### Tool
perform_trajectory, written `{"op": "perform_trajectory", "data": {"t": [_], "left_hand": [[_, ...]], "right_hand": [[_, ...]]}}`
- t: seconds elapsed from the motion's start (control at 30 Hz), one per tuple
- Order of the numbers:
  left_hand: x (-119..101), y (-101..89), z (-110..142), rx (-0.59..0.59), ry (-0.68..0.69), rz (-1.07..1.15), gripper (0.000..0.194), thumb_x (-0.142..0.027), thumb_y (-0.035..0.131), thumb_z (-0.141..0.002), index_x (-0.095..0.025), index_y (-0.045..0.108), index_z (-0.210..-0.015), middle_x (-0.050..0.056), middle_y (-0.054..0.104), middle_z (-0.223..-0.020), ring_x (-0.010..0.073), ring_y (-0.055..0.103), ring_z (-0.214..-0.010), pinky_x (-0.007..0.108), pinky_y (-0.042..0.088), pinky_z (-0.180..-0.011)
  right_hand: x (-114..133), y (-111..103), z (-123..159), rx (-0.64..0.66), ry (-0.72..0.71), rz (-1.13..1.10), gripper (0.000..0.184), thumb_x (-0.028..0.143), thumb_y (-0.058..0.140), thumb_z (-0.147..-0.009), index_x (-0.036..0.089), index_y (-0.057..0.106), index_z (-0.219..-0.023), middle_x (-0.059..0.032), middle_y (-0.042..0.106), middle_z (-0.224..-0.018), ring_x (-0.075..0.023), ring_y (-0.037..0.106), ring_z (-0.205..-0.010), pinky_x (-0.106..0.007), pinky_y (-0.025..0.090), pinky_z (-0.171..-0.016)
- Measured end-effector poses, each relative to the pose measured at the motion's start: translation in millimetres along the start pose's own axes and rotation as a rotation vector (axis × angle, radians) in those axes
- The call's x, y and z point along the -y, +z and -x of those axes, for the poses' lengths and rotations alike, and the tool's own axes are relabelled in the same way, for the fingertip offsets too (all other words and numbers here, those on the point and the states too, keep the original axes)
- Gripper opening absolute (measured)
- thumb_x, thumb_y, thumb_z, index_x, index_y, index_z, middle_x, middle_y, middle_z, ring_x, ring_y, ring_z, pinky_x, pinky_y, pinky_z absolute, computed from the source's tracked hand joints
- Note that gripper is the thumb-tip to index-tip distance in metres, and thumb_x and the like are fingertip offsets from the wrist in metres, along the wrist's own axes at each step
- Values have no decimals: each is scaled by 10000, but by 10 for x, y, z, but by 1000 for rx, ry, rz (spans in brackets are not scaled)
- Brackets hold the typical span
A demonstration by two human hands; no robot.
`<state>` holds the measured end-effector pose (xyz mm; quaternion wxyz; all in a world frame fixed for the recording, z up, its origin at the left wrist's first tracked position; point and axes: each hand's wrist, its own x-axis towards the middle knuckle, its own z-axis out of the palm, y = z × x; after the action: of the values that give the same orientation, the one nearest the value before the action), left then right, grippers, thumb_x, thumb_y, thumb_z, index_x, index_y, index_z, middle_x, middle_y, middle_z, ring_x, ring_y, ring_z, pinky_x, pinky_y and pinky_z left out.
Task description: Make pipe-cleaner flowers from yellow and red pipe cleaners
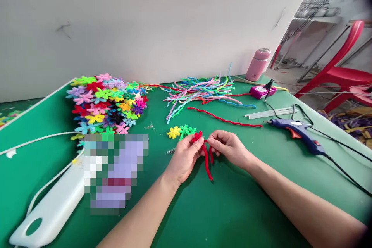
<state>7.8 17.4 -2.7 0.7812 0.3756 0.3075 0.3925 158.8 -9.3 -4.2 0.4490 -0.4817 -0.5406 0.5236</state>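
Between both hands, over the middle of the green table, is a red pipe cleaner (207, 164) partly bent into flower petals. My left hand (186, 155) is closed on its looped petal end, with thumb and fingers pinched together. My right hand (228, 147) pinches a part of the same red pipe cleaner just to the right. Two loose red ends hang below the fingers. Just beyond my left hand lie a yellow pipe-cleaner flower (174, 132) and a green one (187, 130). A small metal tool tip (170, 151) shows beside my left hand, mostly hidden.
A heap of colourful pipe-cleaner flowers (101, 104) lies at the left, loose pipe cleaners (200, 91) at the back. On the right are a blue glue gun (299, 131), glue sticks (270, 112), a purple box (262, 91) and a pink bottle (258, 65). A white handled object (52, 205) lies front left.
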Motion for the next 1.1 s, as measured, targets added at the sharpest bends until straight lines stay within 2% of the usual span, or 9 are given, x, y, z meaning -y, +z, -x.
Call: {"op": "perform_trajectory", "data": {"t": [0.23,0.4,0.57,0.67,0.73,0.83,0.93,1.1], "left_hand": [[26,24,40,8,-16,-23,56,-199,588,-791,-143,588,-798,0,597,-717,115,559,-691,252,440,-705],[57,12,54,-31,17,-185,95,-263,577,-797,-171,582,-815,-17,574,-717,117,531,-693,238,423,-679],[6,30,83,-82,122,-489,136,-295,589,-776,-174,573,-714,-9,563,-654,130,504,-626,220,396,-587],[-22,26,87,-67,142,-595,162,-300,576,-785,-178,555,-681,-30,506,-551,111,458,-526,209,351,-506],[-25,15,81,-40,94,-568,170,-309,566,-794,-179,542,-687,-50,451,-504,91,409,-470,201,314,-458],[-6,0,65,-6,-34,-388,154,-308,580,-787,-174,547,-719,-60,427,-523,64,366,-449,184,278,-426],[18,-1,53,-14,-126,-198,127,-288,609,-767,-164,585,-759,-51,447,-569,53,371,-470,173,295,-440],[19,23,47,-94,-164,-18,102,-238,667,-707,-158,609,-733,-40,484,-581,66,423,-501,187,355,-496]], "right_hand": [[5,-23,57,55,120,-166,254,396,591,-785,154,533,-735,22,578,-600,-64,512,-492,-177,407,-491],[11,-18,67,45,176,-248,232,363,633,-754,159,523,-738,12,612,-624,-76,559,-509,-175,416,-490],[-8,7,69,37,151,-169,229,361,622,-749,171,493,-760,7,593,-618,-115,592,-553,-191,418,-474],[-19,-1,74,4,68,14,175,325,604,-759,173,518,-757,22,542,-625,-98,531,-529,-199,407,-479],[-12,-14,80,-3,-18,163,113,279,577,-783,171,552,-762,21,533,-628,-91,482,-534,-197,381,-484],[9,-22,92,-9,-107,299,95,252,553,-801,173,571,-752,19,536,-620,-93,443,-538,-199,355,-485],[18,-6,104,-38,-106,353,136,270,544,-804,176,551,-706,21,515,-589,-92,410,-510,-202,336,-465],[7,15,108,-37,-78,331,171,310,538,-805,177,541,-696,10,508,-594,-99,403,-510,-207,337,-461]]}}
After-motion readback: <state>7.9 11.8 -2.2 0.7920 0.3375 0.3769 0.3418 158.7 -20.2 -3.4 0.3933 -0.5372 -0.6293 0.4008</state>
